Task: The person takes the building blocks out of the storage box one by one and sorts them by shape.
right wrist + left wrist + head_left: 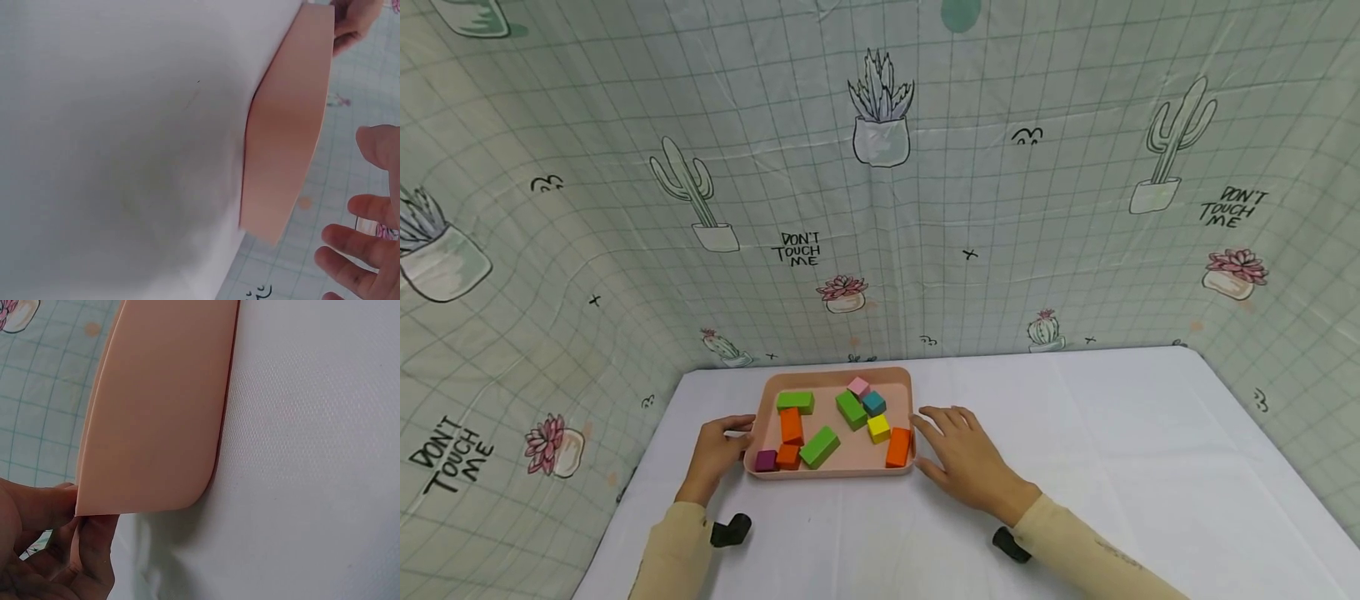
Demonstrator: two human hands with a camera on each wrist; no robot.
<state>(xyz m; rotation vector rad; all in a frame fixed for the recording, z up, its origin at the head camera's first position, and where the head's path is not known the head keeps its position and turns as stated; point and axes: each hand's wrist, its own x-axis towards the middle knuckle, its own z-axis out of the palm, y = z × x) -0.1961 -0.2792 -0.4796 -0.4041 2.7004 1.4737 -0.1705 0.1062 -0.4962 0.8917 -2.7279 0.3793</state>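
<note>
Presently, a peach-coloured, round-cornered rectangular tray is resting on the white-covered counter, carrying green and orange rectangular blocks beside orange, purple, yellow, blue and pink cubes. The person's left hand is pinching the tray's left edge, while the right hand, its fingers spread apart, is hovering just beside the right edge.

Three green blocks; three orange blocks; one each pink, blue, yellow, purple block; one tray; two hands
</note>
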